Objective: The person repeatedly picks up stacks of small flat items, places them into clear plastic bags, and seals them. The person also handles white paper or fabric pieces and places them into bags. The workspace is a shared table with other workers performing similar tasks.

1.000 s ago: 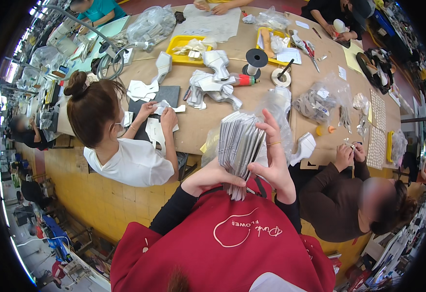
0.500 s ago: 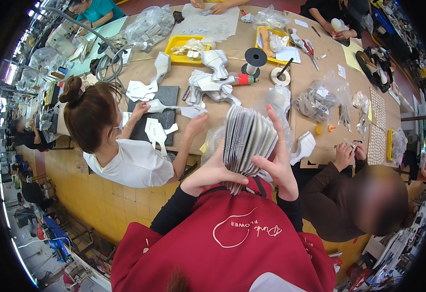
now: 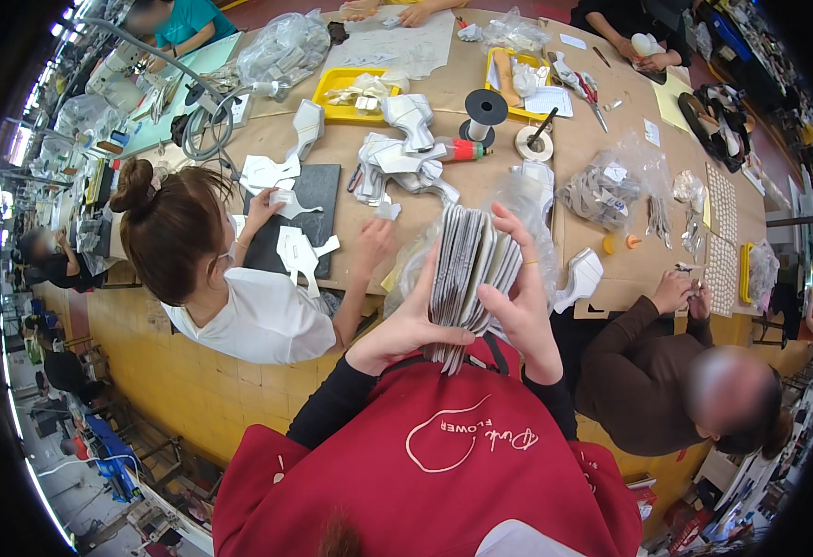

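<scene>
A thick stack of thin grey-white flat pieces [image 3: 462, 269] stands on edge between my hands, in front of my red apron [image 3: 425, 446]. Around its left side and lower end wraps my left hand [image 3: 411, 325], thumb across the bottom. My right hand [image 3: 525, 311] grips the right side, its thumb pressed on the pieces and fingers behind them. A gap shows where the stack parts near the right thumb. Clear plastic [image 3: 411, 269] lies on the table behind the stack, partly hidden. Just right of my right hand is a folded white piece [image 3: 581, 278].
A co-worker in a white shirt [image 3: 248, 316] sits at my left by a dark board [image 3: 318, 227]; another in brown [image 3: 648, 371] sits at my right. White shaped pieces [image 3: 402, 162], a black spool [image 3: 487, 110], yellow trays [image 3: 325, 93] and pliers [image 3: 588, 91] lie across the table.
The stack has turned slightly and narrowed in view, with a gap parted in it. My right hand has shifted a little left. The left co-worker's hands have drawn apart.
</scene>
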A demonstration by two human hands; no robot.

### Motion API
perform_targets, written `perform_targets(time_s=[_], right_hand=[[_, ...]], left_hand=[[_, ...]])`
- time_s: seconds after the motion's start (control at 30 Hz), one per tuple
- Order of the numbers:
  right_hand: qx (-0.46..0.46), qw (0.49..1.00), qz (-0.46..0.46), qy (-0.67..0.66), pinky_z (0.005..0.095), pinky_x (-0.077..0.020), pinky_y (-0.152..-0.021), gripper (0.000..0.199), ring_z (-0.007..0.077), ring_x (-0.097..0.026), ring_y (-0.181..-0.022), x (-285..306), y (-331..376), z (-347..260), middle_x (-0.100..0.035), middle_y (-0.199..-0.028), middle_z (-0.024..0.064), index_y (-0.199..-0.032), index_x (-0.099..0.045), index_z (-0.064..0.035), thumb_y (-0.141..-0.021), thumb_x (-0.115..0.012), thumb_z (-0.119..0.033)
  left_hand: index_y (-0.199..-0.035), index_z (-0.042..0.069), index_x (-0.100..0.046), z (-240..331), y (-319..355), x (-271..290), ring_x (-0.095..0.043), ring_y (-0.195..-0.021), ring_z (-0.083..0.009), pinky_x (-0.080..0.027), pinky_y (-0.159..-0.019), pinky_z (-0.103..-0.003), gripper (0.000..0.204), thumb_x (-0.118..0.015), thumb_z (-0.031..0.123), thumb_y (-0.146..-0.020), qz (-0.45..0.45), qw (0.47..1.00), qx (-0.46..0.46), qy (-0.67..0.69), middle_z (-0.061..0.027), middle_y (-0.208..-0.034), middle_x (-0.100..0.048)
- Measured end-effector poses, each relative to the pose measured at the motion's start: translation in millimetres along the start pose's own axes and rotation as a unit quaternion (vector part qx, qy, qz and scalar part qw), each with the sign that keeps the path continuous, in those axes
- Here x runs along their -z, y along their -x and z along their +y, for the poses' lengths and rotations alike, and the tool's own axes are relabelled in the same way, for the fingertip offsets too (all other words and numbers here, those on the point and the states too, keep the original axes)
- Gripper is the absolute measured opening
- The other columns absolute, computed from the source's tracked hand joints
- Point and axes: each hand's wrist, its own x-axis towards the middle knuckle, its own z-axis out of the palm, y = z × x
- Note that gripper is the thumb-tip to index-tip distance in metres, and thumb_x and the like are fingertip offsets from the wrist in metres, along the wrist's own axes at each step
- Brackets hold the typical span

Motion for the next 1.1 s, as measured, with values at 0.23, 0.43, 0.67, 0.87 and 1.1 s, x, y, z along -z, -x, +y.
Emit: perform_targets(time_s=[0.23, 0.43, 0.67, 0.87, 1.1], right_hand=[[-0.024, 1.000, -0.013, -0.006, 0.0368, -0.0194, -0.114, 0.080, 0.0290, -0.027, -0.141, 7.7, -3.0, 10.5, -0.030, -0.150, 0.0187, -0.144, -0.030, -0.0005, -0.084, -0.066, -0.040], [-0.019, 0.995, -0.097, 0.027, 0.0381, -0.0196, -0.115, 0.100, 0.0265, -0.025, -0.142, 28.5, -4.2, 6.2, -0.032, -0.151, 0.0141, -0.147, -0.029, -0.0037, -0.068, -0.082, -0.036], [-0.012, 0.981, -0.121, 0.148, 0.0374, -0.0282, -0.111, 0.104, 0.0258, -0.035, -0.135, 39.8, -2.9, 6.7, -0.037, -0.146, 0.0125, -0.148, -0.030, -0.0083, -0.062, -0.087, -0.021], [-0.190, 0.967, -0.170, -0.023, 0.0340, -0.0313, -0.109, 0.104, 0.0222, -0.037, -0.134, 28.9, 7.1, 18.1, -0.033, -0.148, 0.0126, -0.150, -0.026, -0.0087, -0.065, -0.086, -0.013], [-0.150, 0.975, -0.164, 0.014, 0.0363, -0.0306, -0.110, 0.106, 0.0247, -0.032, -0.137, 19.0, 18.2, 20.2, -0.032, -0.149, 0.0146, -0.150, -0.024, -0.0075, -0.064, -0.086, -0.013]], left_hand=[[-0.154, 0.012, 0.000, 10.1, 8.1, -6.5, -0.024, -0.140, -0.0179, -0.029, -0.111, -0.033, 0.112, -0.076, -0.001, -0.073, -0.016, 0.992, 0.063, 0.108, -0.0117, -0.155, -0.015], [-0.138, 0.005, -0.038, 19.9, 13.2, -0.7, -0.058, -0.103, -0.0179, -0.049, -0.091, -0.033, 0.079, -0.078, 0.001, -0.070, -0.088, 0.988, 0.092, 0.085, -0.0106, -0.115, -0.057], [-0.128, 0.000, -0.048, 26.9, 20.7, 15.4, -0.065, -0.095, -0.0202, -0.051, -0.087, -0.033, 0.057, -0.073, 0.004, -0.077, -0.138, 0.972, 0.167, 0.094, -0.0174, -0.109, -0.065], [-0.121, 0.002, -0.053, 14.8, 23.9, 40.8, -0.063, -0.087, -0.0153, -0.051, -0.081, -0.029, 0.051, -0.077, 0.011, -0.077, -0.229, 0.950, 0.126, 0.172, -0.0075, -0.097, -0.064], [-0.116, 0.003, -0.057, 18.7, 29.8, 38.0, -0.063, -0.089, -0.0123, -0.049, -0.079, -0.026, 0.050, -0.082, 0.011, -0.073, -0.163, 0.968, 0.190, -0.021, -0.0061, -0.094, -0.067]])
